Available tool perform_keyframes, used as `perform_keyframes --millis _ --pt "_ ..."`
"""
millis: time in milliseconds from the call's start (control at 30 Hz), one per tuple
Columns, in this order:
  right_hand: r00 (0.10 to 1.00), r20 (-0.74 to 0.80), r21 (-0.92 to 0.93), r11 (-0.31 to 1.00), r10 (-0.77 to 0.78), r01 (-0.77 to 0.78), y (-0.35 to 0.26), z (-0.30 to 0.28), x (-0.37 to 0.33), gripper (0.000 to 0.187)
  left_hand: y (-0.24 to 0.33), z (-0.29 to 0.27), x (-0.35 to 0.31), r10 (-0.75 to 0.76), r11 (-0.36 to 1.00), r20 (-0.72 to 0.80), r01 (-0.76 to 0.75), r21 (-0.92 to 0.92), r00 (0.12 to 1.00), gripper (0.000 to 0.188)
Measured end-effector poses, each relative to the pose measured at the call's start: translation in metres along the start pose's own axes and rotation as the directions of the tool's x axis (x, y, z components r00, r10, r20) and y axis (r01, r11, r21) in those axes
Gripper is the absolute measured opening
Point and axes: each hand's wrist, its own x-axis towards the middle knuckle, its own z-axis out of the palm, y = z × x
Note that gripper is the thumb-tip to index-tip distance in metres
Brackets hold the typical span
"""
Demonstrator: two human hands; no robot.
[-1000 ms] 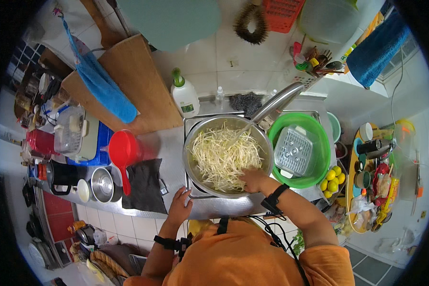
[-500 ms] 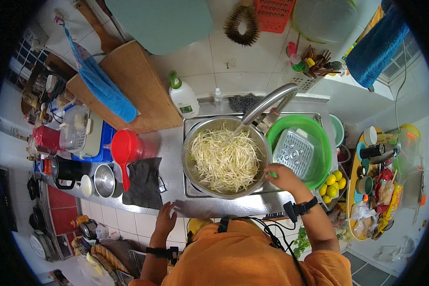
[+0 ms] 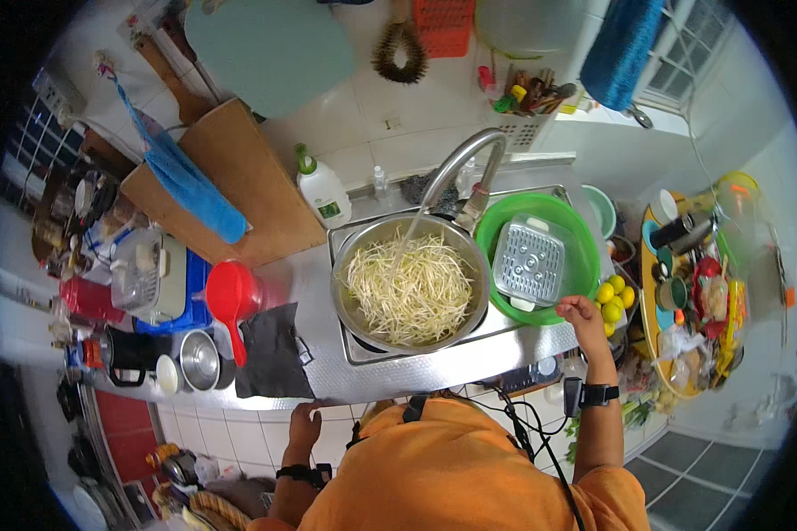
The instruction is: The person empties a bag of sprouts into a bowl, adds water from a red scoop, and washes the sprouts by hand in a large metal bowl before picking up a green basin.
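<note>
A large steel bowl (image 3: 346, 314) sits over the sink, heaped with white bean sprouts (image 3: 407, 296). Water runs from the curved tap (image 3: 456, 159) onto them. To its right is a green plastic basin (image 3: 484, 232) holding a clear container with a perforated grey drain insert (image 3: 530, 261). At the basin's near right rim is my right hand (image 3: 583, 317), its fingers loosely bent and apart; whether they touch the rim, I cannot tell. Below the counter's front edge hangs my left hand (image 3: 304, 425), empty, fingers loosely extended, nearest to a dark cloth (image 3: 273, 356).
Left on the counter are a red ladle-like scoop (image 3: 230, 292), a small metal bowl (image 3: 200, 358) and a black kettle (image 3: 124, 354). A wooden board (image 3: 257, 199) leans at the back beside a white bottle (image 3: 323, 188). Yellow lemons (image 3: 613, 301) lie to the right of the basin.
My right hand has left the steel bowl's rim and moved right to the green basin's near rim. My left hand has dropped slightly. The view has shifted right and tilted.
</note>
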Motion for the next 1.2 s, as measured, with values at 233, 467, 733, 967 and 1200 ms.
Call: perform_keyframes --millis 233,467,733,967,1200 --pt "0.957 -0.263 0.178 0.981 0.12 -0.074 -0.004 -0.011 -0.102 0.017 -0.106 0.008 -0.01 -0.25 0.949 0.307 0.294 -0.109 0.919 0.017" --pt "0.903 -0.361 0.287 0.949 0.234 -0.13 0.022 -0.029 -0.186 0.022 -0.256 0.025 -0.073 0.005 0.96 0.545 -0.156 0.231 0.839 0.022" --pt "0.937 -0.348 -0.02 0.999 0.032 -0.041 -0.012 -0.073 -0.169 0.023 -0.27 0.0 -0.141 -0.107 0.929 0.444 -0.069 0.363 0.889 0.027" --pt "0.955 0.287 -0.106 0.993 0.072 -0.043 -0.031 0.097 -0.109 0.027 -0.284 0.023 -0.201 -0.231 0.97 0.437 0.239 0.038 0.869 0.032" --pt "0.607 0.782 -0.265 0.957 0.142 0.117 -0.043 0.287 -0.079 0.014 -0.268 0.062 -0.247 -0.66 0.576 0.287 0.712 -0.4 0.695 0.023"
